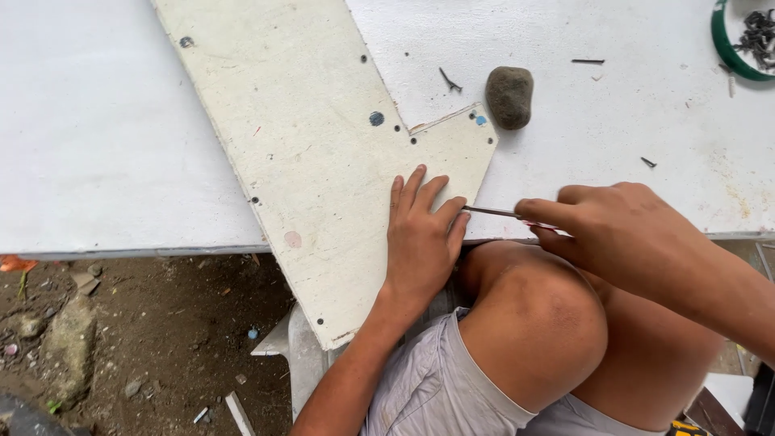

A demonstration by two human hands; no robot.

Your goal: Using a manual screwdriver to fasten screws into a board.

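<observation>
A flat, cream-white cut board (323, 153) lies slanted on a big white table (97, 137). Its lower end sticks out past the table's near edge, over the person's lap. The board has a notch cut in its right side and many small dark holes in it.

The left hand (420, 238) lies flat on the lower right part of the board, fingers spread a little and pointing up. Its grip is open; it holds nothing and only presses down on the board.

The right hand (601, 230) is just to the right of the board's edge. Its grip is closed around a thin metal tool (492, 212), pinched between the fingers and thumb. The tip of the tool points left and meets the board's right edge, just beside the fingertips of the left hand. What kind of tool it is cannot be told.

A bare knee (533, 323) shows under both hands, with light grey shorts (436, 379) below it.

Farther up on the table a grey stone (509, 97) sits near the board's top right corner. A few dark screws (449, 81) lie loose around it. At the top right corner is a green-rimmed dish (726, 48) with more dark screws in it.

To the left, below the table, is brown dirt ground (161, 339) with small rocks and scraps.
</observation>
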